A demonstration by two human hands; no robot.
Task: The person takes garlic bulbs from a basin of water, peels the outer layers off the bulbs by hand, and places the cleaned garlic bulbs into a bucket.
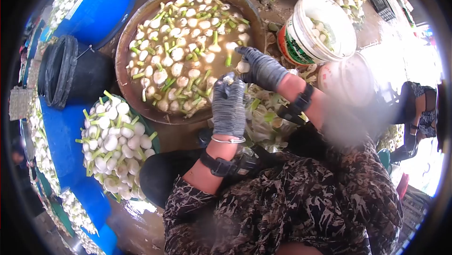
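Note:
A wide round basin (pixel 123 95) holds murky water with many floating white bulbs (pixel 177 54) on short green stems. Over its near right edge, my left hand (pixel 229 104) in a grey striped glove has its fingers curled up around a small pale piece. Just to the right, my right hand (pixel 262 68), gloved alike, reaches over the rim with its fingers bent around a white bulb (pixel 243 66). Loose pale peelings (pixel 268 118) lie beneath the hands, beside the basin.
A heap of clean white bulbs (pixel 115 142) stands at the left, near a black bucket (pixel 87 73) and a blue tub (pixel 101 10). A white bucket (pixel 346 28) with bulbs inside is right of the basin. Part of another person (pixel 416 106) shows at the far right.

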